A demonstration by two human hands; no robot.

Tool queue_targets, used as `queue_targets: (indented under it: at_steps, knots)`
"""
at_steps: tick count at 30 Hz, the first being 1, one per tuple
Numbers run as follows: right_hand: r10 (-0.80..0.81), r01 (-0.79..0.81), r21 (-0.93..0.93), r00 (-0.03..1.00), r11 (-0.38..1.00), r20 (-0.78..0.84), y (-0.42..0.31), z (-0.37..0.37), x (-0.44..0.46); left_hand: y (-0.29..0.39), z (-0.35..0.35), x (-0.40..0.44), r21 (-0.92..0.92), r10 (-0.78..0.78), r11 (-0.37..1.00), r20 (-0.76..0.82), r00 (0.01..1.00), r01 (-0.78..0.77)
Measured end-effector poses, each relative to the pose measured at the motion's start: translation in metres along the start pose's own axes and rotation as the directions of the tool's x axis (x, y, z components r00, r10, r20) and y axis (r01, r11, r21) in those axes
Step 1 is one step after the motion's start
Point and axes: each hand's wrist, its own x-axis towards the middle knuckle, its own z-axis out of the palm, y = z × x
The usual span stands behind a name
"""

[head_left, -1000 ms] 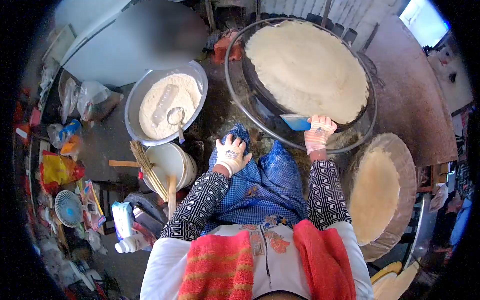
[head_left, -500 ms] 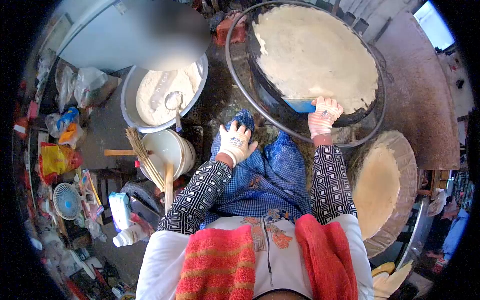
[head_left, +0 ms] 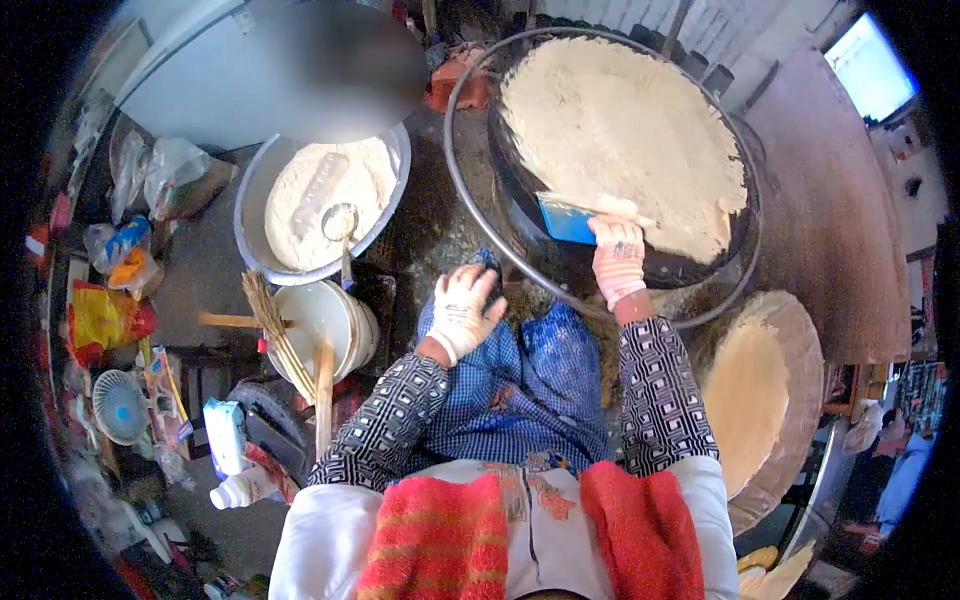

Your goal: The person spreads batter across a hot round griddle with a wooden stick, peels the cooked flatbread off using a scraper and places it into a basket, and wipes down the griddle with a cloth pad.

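Note:
In a striped glove, my right hand (head_left: 619, 262) grips a blue scraper (head_left: 568, 222) at the near rim of a large round black griddle (head_left: 672, 270). Pale batter (head_left: 620, 130) covers most of its surface in a thin, ragged-edged layer. Along the scraper's upper edge lies a ridge of thick batter. My left hand (head_left: 464, 308), gloved too, rests on my knee over the blue checked apron (head_left: 490, 400), fingers apart and holding nothing.
A metal ring (head_left: 452, 160) surrounds the griddle. To the left, a basin (head_left: 245, 215) of pale batter holds a ladle (head_left: 340, 222). Below it stands a white bucket (head_left: 365, 325) with a straw brush (head_left: 280, 335). Finished-looking flat rounds (head_left: 745, 405) lie at right.
My right hand has moved left with the scraper, which now lies further left along the near rim, and a batter ridge has gathered there. My left hand stays on the knee.

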Motion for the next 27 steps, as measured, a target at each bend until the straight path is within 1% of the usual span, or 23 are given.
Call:
queue_targets:
  at_steps: [1,2,3,5,6,7,8,10,12,13,14,16,17,18,20,21,22,24,25,26,27]
  knots:
    - [-0.012,0.015,-0.041,0.998,0.999,0.060,-0.002,-0.003,0.003,-0.011,-0.009,0.006,-0.042,0.021,0.999,-0.135,0.991,-0.027]
    - [-0.020,0.030,-0.082,0.992,0.996,0.123,-0.003,-0.007,0.006,-0.023,-0.020,0.018,0.000,0.056,0.998,-0.237,0.970,-0.058]
    - [-0.027,0.043,-0.103,0.989,0.994,0.146,-0.004,-0.008,0.007,-0.038,-0.035,0.034,0.028,0.070,0.997,-0.279,0.958,-0.065]
    - [-0.042,0.071,-0.142,0.979,0.987,0.198,-0.004,-0.009,0.011,-0.068,-0.058,0.063,0.097,0.136,0.990,-0.415,0.900,-0.105]
    - [-0.042,0.076,-0.142,0.973,0.987,0.227,-0.006,-0.013,0.014,-0.088,-0.064,0.080,0.100,0.112,0.992,-0.386,0.916,-0.079]
    - [-0.043,0.081,-0.142,0.966,0.987,0.256,-0.010,-0.018,0.018,-0.107,-0.070,0.098,0.120,0.120,0.989,-0.354,0.928,-0.082]
    - [-0.045,0.089,-0.142,0.958,0.986,0.285,-0.011,-0.020,0.020,-0.116,-0.082,0.113,0.203,0.161,0.975,-0.340,0.927,-0.095]
    - [-0.066,0.109,-0.134,0.955,0.985,0.291,-0.012,-0.020,0.018,-0.135,-0.097,0.150,0.321,0.207,0.938,-0.225,0.952,-0.129]
    - [-0.065,0.110,-0.119,0.941,0.987,0.333,-0.016,-0.027,0.023,-0.140,-0.104,0.181,0.494,0.287,0.850,-0.137,0.948,-0.186]
    - [-0.056,0.106,-0.118,0.930,0.987,0.363,-0.021,-0.033,0.025,-0.144,-0.100,0.197,0.611,0.338,0.760,-0.082,0.938,-0.221]
    - [-0.075,0.121,-0.110,0.934,0.987,0.349,-0.020,-0.032,0.023,-0.148,-0.093,0.210,0.646,0.458,0.704,-0.098,0.883,-0.293]
    - [-0.116,0.153,-0.093,0.941,0.984,0.319,-0.016,-0.027,0.020,-0.141,-0.085,0.223,0.670,0.609,0.565,0.055,0.791,-0.482]
    - [-0.100,0.135,-0.089,0.943,0.987,0.318,-0.016,-0.026,0.018,-0.133,-0.073,0.222,0.674,0.530,0.536,0.201,0.824,-0.509]
    - [-0.110,0.135,-0.070,0.951,0.988,0.288,-0.014,-0.024,0.020,-0.111,-0.062,0.218,0.723,0.386,0.505,0.300,0.872,-0.472]
    - [-0.115,0.124,-0.029,0.966,0.992,0.230,-0.013,-0.023,0.021,-0.095,-0.027,0.204,0.749,0.328,0.390,0.430,0.841,-0.535]
    - [-0.129,0.135,-0.035,0.982,0.990,0.141,-0.016,-0.023,0.022,-0.072,-0.026,0.185,0.700,0.233,0.457,0.502,0.833,-0.549]
    - [-0.117,0.129,-0.054,0.974,0.990,0.192,-0.015,-0.019,0.029,-0.048,-0.031,0.173,0.665,0.133,0.512,0.564,0.815,-0.544]
    - [-0.096,0.125,-0.089,0.956,0.988,0.276,-0.015,-0.008,0.048,-0.003,-0.018,0.136,0.652,0.152,0.552,0.533,0.832,-0.519]
    - [-0.072,0.104,-0.093,0.952,0.990,0.296,-0.016,-0.003,0.055,0.017,0.008,0.117,0.678,0.201,0.561,0.445,0.873,-0.475]
    - [-0.067,0.100,-0.092,0.947,0.991,0.313,-0.019,0.001,0.063,0.046,0.020,0.093,0.640,0.240,0.647,0.345,0.908,-0.414]
    - [-0.064,0.100,-0.094,0.942,0.991,0.329,-0.023,0.002,0.070,0.077,0.028,0.075,0.495,0.242,0.773,0.348,0.906,-0.397]
